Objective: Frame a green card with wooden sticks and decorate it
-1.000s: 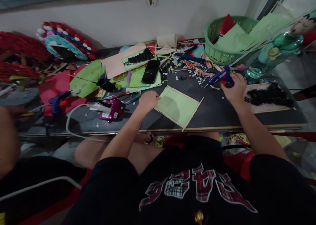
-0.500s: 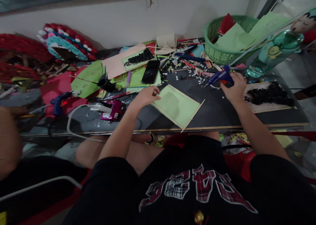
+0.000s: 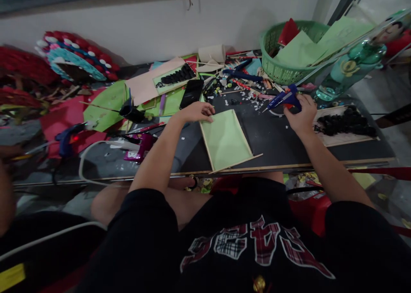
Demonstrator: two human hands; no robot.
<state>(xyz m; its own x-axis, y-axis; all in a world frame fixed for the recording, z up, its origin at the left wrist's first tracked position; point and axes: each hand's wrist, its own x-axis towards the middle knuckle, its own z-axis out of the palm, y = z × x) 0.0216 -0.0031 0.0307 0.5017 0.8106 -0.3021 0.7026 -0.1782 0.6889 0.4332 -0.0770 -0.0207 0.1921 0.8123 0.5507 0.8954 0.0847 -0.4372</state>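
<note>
Right hand (image 3: 303, 113): closed around the blue glue gun (image 3: 282, 99), nozzle pointing away toward the left hand's side. Left hand (image 3: 201, 112): fingers loosely curled, part open, at the far-left corner of the green sheet (image 3: 226, 139); can't tell if it grips it. Sheet lies on the table (image 3: 272, 143), between the hands, wood strips along its edges. Phone (image 3: 192, 93) just beyond left hand.

The person wears a black short-sleeved T-shirt (image 3: 231, 216) with large maroon plaid lettering (image 3: 263, 241) outlined in white across the chest. A round gold-coloured pendant (image 3: 258, 283) hangs below the lettering.
</note>
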